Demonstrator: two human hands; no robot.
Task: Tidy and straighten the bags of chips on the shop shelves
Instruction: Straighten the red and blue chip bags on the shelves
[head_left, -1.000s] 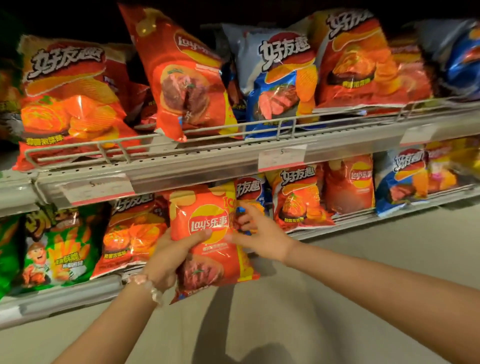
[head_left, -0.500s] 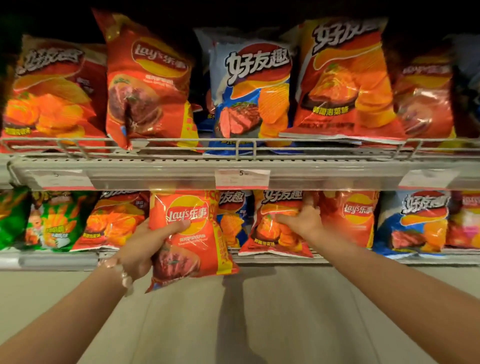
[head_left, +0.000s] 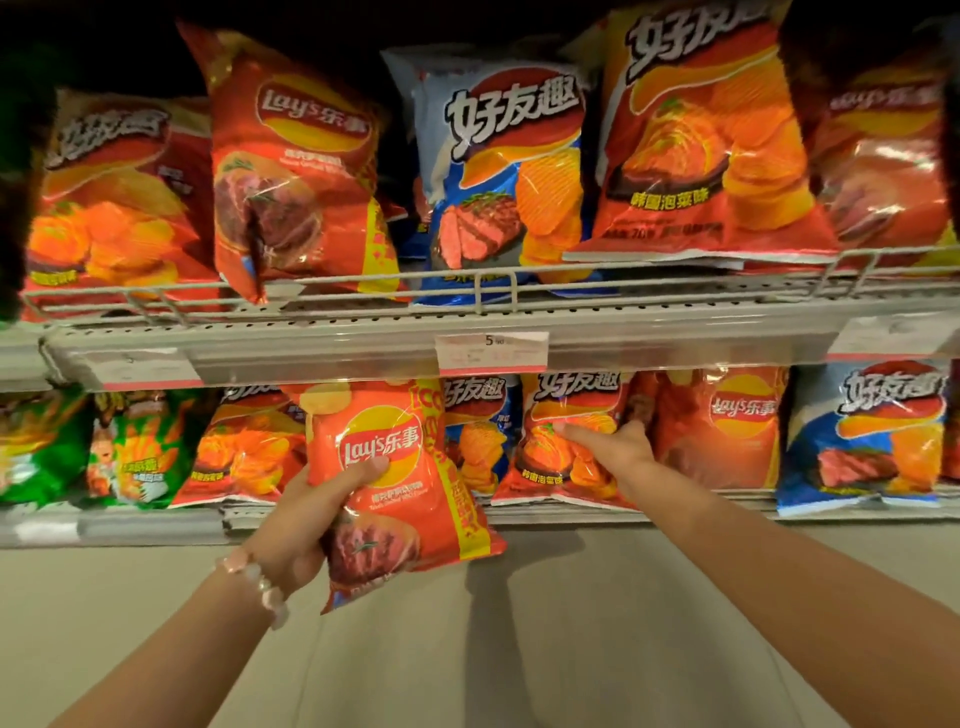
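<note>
Your left hand (head_left: 296, 525) is clamped on a red Lay's bag (head_left: 400, 483), thumb across the logo, other fingers wrapped behind. The bag is off the lower shelf (head_left: 156, 525), held in front of it, its top edge just under the price rail. Long axis roughly upright, top tilted a bit to your left, front facing you.

Your right hand (head_left: 613, 449) is on an orange kimchi-flavor bag (head_left: 556, 457) standing in the lower shelf row; thumb spread over its front, index finger up at its right edge. Can't tell if the remaining fingers grip behind it. That bag stands upright, w/ its bottom edge on the shelf.

Lower shelf, L to R: green bags, orange bag, blue bag partly hidden behind the held one, kimchi bag, another red Lay's, blue steak bag. Upper shelf (head_left: 363, 338) behind a wire rail (head_left: 363, 283): orange bag, red Lay's leaning left, blue steak bag, orange kimchi bag, red bag. Price tag (head_left: 492, 353) mid-rail.
</note>
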